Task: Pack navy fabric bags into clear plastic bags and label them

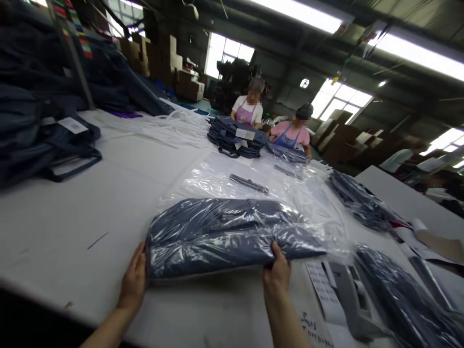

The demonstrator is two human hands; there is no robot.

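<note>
A folded navy fabric bag in a clear plastic sleeve [217, 237] lies across the middle of the view, its near edge tipped up off the table. My right hand [277, 273] grips that near edge, thumb on top and fingers hidden underneath. At the package's left end, my left hand [134, 280] presses its fingers along the side and supports it. Loose plastic trails off the right end. Just beyond lie flat clear plastic bags [206, 181] with a dark narrow strip [248, 183] on them.
Navy bags with tags [50, 130] are heaped at left; another stack [235, 135] stands ahead. Two co-workers [248, 108] are across the white table [72, 208]. On the right are a grey dispenser [351, 299], a label sheet [324, 290] and wrapped navy packages [406, 295].
</note>
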